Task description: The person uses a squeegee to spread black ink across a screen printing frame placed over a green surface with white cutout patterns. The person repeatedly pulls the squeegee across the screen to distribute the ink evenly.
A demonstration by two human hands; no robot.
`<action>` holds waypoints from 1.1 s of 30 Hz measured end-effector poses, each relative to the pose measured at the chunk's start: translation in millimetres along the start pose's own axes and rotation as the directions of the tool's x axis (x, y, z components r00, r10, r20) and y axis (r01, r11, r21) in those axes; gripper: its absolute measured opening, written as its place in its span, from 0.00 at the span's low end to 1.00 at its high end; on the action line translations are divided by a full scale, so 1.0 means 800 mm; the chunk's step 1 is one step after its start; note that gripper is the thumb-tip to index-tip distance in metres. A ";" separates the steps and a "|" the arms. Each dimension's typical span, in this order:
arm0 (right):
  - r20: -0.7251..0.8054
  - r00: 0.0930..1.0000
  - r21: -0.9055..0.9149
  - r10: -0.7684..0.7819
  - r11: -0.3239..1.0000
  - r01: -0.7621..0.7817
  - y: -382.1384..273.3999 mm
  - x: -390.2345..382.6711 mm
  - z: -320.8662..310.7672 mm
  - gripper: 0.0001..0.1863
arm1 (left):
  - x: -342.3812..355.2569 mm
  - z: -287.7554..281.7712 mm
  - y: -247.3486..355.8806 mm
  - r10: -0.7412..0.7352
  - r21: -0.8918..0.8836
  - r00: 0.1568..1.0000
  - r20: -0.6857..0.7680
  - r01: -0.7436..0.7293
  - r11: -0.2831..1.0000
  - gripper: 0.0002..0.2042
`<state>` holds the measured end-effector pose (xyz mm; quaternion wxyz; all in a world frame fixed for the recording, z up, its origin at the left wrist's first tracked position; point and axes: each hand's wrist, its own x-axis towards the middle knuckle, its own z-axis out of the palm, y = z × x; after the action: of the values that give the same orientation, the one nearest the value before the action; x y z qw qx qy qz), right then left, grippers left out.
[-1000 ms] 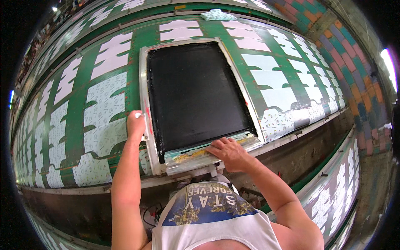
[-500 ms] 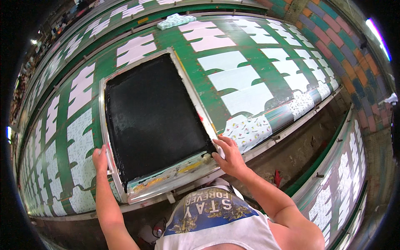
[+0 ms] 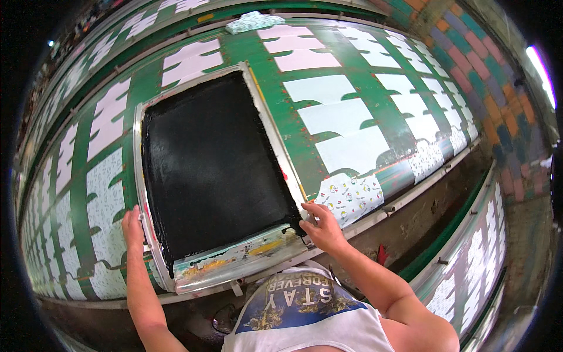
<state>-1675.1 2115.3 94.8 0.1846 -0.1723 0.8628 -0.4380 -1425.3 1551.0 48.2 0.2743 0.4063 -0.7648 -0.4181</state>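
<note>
A large screen printing frame (image 3: 268, 111) with a pale, paint-marked rim and a black mesh (image 3: 214, 170) lies at a slant over the green table. Along its near side runs a strip smeared with yellow and orange. My left hand (image 3: 133, 229) is closed at the left rim, by a small white handle; some fingers are hidden. At the near right corner, my right hand (image 3: 324, 227) grips the rim with bent fingers. Just beyond that hand sits a white fabric piece with small coloured prints (image 3: 350, 196). Patterned fabric (image 3: 105, 199) lies beside my left hand.
Rows of pink (image 3: 298, 50) and white fabric pieces (image 3: 346, 117) cover the long green table (image 3: 271, 88). A crumpled patterned cloth (image 3: 254, 22) rests near its far edge. A metal rail (image 3: 404, 202) borders the near side. Another table with fabric (image 3: 466, 276) stands at the right.
The view has shifted slightly. Both hands remain at the frame's sides, and the left one appears a little farther left with the rim. A pale sheen on the black mesh has faded.
</note>
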 end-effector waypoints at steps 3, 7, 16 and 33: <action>0.027 0.998 -0.012 0.058 0.998 -0.058 -0.014 0.005 0.000 0.27 | -0.014 -0.002 0.019 -0.177 -0.123 0.984 0.009 0.177 0.977 0.20; -0.034 0.995 -0.017 0.092 0.996 -0.092 -0.033 0.010 0.004 0.24 | -0.014 -0.004 0.032 -0.315 -0.245 0.947 0.066 0.321 0.915 0.18; -0.069 0.997 -0.032 0.016 0.999 -0.018 -0.095 -0.014 -0.024 0.23 | -0.009 -0.009 0.008 -0.330 -0.264 0.939 0.095 0.343 0.902 0.18; -0.190 0.981 0.022 0.026 1.000 -0.022 -0.024 0.064 -0.200 0.21 | -0.021 0.104 0.226 -0.340 -0.424 0.918 0.202 0.395 0.815 0.23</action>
<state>-1791.8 2191.8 189.5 0.1081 -0.1172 0.8742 -0.4587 -1550.2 1658.0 161.2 0.2307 0.4451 -0.5663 -0.6542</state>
